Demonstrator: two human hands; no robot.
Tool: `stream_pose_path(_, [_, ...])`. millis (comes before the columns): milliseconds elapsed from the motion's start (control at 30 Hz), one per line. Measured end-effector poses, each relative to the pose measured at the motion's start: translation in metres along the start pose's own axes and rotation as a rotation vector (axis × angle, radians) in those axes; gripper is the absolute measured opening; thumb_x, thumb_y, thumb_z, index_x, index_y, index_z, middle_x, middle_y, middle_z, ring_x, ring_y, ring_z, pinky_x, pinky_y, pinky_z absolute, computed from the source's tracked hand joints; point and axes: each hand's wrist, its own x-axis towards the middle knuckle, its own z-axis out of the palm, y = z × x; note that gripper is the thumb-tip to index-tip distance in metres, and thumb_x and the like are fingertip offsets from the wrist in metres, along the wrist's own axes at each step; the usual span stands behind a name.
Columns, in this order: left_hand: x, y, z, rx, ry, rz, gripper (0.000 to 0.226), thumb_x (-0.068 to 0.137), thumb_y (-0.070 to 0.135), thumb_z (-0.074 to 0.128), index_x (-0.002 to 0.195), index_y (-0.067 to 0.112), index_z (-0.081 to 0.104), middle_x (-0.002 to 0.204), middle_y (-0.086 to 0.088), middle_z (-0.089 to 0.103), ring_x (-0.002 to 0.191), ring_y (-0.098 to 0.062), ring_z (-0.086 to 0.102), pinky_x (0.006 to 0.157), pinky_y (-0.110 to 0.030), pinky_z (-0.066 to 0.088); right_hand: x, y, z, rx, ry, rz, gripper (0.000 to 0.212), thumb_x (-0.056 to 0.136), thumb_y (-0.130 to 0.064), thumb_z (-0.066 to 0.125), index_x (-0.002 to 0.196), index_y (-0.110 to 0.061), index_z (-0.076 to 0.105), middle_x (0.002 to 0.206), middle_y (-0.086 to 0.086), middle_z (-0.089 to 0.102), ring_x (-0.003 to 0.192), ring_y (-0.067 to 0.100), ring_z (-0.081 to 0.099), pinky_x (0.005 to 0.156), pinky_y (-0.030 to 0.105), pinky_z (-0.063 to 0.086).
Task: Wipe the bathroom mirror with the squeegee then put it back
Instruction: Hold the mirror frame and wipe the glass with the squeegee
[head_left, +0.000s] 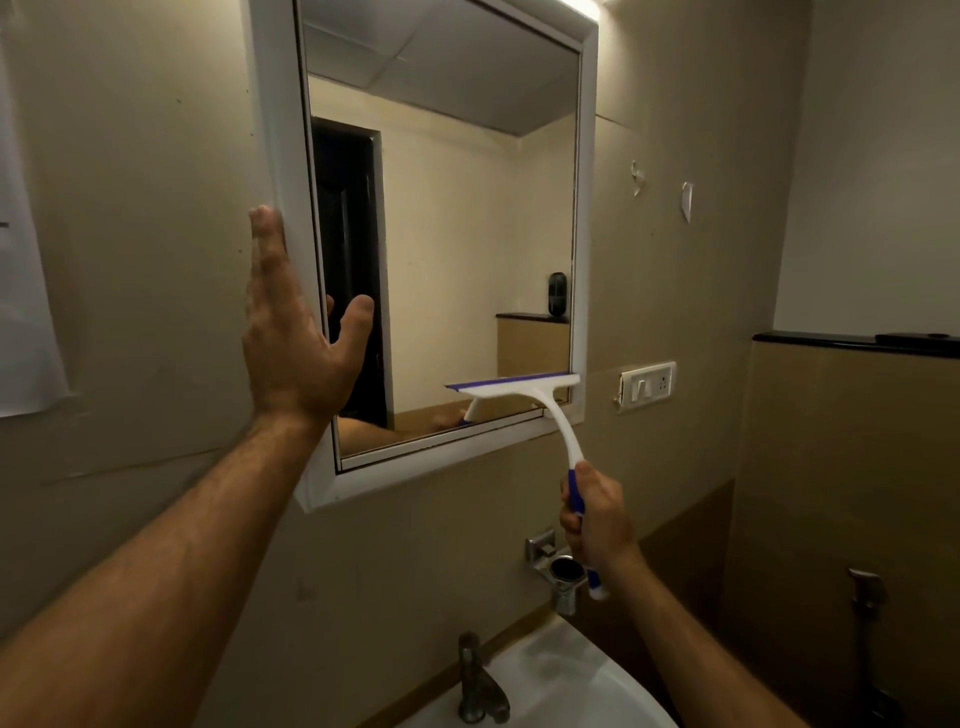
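1. Mirror: white-framed, wall-mounted above the sink. The glass reads clean, with no streaks or droplets that can be made out.
2. Squeegee: white head with a blue rubber edge, white neck, blue grip. The blade lies across the glass at the mirror's lower right corner, its right end touching the inner frame.
3. Right hand: fingers wrapped tight around the squeegee's blue grip, below the mirror's bottom edge.
4. Left hand: fingers straight and spread, holding nothing; the palm is braced against the frame's left edge, the thumb reaching over the glass.
5. Progress, judged: the blade sits near the bottom of a downward pass on the right side, so wiping looks well advanced. Whether further passes remain cannot be told. Returning the squeegee is not yet done; its storage place is not evident.
6. Writing: no brand, label or readable text on anything.
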Motion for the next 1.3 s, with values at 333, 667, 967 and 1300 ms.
stream_pose_path(333, [-0.002,0.001,-0.001,-0.006,-0.002,-0.01,0.085,0.087,0.04,0.05,0.153,0.006,0.008,0.161,-0.008,0.01,0.144,-0.008,0.011,0.114,-0.02,0.017,-0.004,-0.026,-0.008,-0.047,0.038,0.0,0.038,0.1,-0.042,0.035,0.083,-0.013,0.052,0.059,-0.001,0.045,0.041,0.008,0.037,0.038,0.021,0.032])
stream_pose_path(667, [-0.019,-0.004,-0.001,-0.138,-0.006,-0.016,0.078,0.091,0.041,0.044,0.152,0.005,0.012,0.16,-0.009,0.015,0.147,-0.015,0.017,0.118,-0.023,0.02,-0.015,-0.009,-0.009,-0.083,0.02,0.088,0.041,0.1,-0.043,0.034,0.081,-0.012,0.052,0.06,0.001,0.045,0.043,0.009,0.039,0.041,0.022,0.035])
stream_pose_path(967, [-0.022,0.001,-0.003,-0.23,0.007,-0.071,0.075,0.094,0.046,0.04,0.151,0.006,0.014,0.159,-0.007,0.019,0.143,-0.005,0.02,0.11,-0.006,0.02,-0.011,-0.045,0.006,-0.053,0.031,-0.014,0.042,0.098,-0.05,0.035,0.082,-0.015,0.054,0.054,-0.004,0.046,0.04,0.01,0.037,0.039,0.023,0.033])
stream_pose_path(1300, [-0.022,0.005,-0.006,-0.39,0.051,-0.183,0.05,0.088,0.018,0.041,0.132,-0.004,0.034,0.154,-0.013,0.03,0.138,-0.011,0.033,0.101,-0.001,0.029,-0.039,0.007,0.016,-0.065,-0.031,0.011,0.039,0.101,-0.038,0.036,0.078,-0.011,0.052,0.061,0.003,0.045,0.045,0.01,0.04,0.042,0.023,0.035])
